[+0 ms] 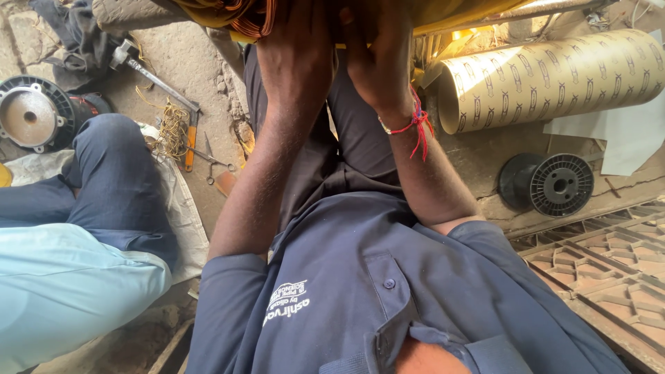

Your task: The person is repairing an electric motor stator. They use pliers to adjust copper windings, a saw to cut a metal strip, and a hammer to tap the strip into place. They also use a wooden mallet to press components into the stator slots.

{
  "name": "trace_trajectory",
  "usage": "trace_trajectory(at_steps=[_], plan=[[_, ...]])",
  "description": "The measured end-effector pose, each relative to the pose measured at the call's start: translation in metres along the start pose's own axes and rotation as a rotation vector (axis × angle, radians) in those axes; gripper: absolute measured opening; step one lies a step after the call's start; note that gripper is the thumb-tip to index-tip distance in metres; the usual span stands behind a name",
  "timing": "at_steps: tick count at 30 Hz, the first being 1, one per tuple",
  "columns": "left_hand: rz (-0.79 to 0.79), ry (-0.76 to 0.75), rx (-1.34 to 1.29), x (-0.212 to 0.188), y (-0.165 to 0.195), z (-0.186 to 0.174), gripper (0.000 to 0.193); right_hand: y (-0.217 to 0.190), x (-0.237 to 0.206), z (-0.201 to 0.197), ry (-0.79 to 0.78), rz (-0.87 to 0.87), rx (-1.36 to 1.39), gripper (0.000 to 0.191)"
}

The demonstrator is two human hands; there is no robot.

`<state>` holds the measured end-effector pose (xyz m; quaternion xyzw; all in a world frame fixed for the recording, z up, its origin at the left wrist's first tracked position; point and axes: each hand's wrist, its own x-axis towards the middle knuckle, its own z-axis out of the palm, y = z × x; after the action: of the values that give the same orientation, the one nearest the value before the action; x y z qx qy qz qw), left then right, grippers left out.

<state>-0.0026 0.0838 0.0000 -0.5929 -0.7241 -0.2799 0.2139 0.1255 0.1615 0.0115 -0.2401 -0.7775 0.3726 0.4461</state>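
Nearest the lens, a dark blue cotton work shirt point(388, 298) with one round button and a small white printed patch is seen from above, its short sleeves ending at two bare forearms that are raised toward the top of the frame. Both hands are pressed side by side against a bundle of thin, glossy copper wire loops point(255, 15) wrapped in yellow sheet material, which is held up at the top edge, above the lap. The left hand point(296, 59) is laid flat on the bundle with its fingers curled over it, and the right hand point(377, 59) is set just beside it; the fingertips are cut off by the frame, so whether either hand is clamped on the wire cannot be told. One red thread bracelet point(414, 126) with loose tassel ends is tied around the right wrist. One large roll of cream patterned insulation paper point(554, 76) is laid on its side on the rough concrete floor point(187, 55), and one round black ribbed plastic spool point(551, 183) is placed below it. One grey metal motor end cover point(31, 114), one pair of scissors point(211, 161) and a tangle of yellowish wire scraps point(170, 131) are scattered farther off. Another person's bent knee in dark blue trousers point(114, 173) is seen beside them.
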Motion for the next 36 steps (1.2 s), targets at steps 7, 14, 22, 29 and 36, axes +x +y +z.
trace_trajectory(at_steps=[7, 14, 22, 29, 36], plan=[[-0.003, 0.045, 0.001, -0.001, 0.004, -0.004, 0.019, 0.001, 0.001, 0.005, 0.092, -0.03, -0.057, 0.014], [-0.006, 0.016, -0.02, 0.0, 0.0, -0.005, 0.018, 0.002, 0.0, 0.004, 0.01, -0.002, -0.108, 0.011], [0.004, 0.006, 0.017, -0.001, -0.009, -0.016, 0.023, 0.029, -0.017, 0.01, -0.024, -0.081, -0.218, 0.046], [0.063, -0.049, 0.097, -0.009, -0.019, -0.016, 0.023, 0.048, -0.033, 0.017, -0.164, -0.152, -0.491, 0.059], [0.053, -0.078, -0.011, -0.012, -0.024, -0.022, 0.025, 0.017, -0.022, 0.016, -0.272, -0.138, -0.611, 0.06]])
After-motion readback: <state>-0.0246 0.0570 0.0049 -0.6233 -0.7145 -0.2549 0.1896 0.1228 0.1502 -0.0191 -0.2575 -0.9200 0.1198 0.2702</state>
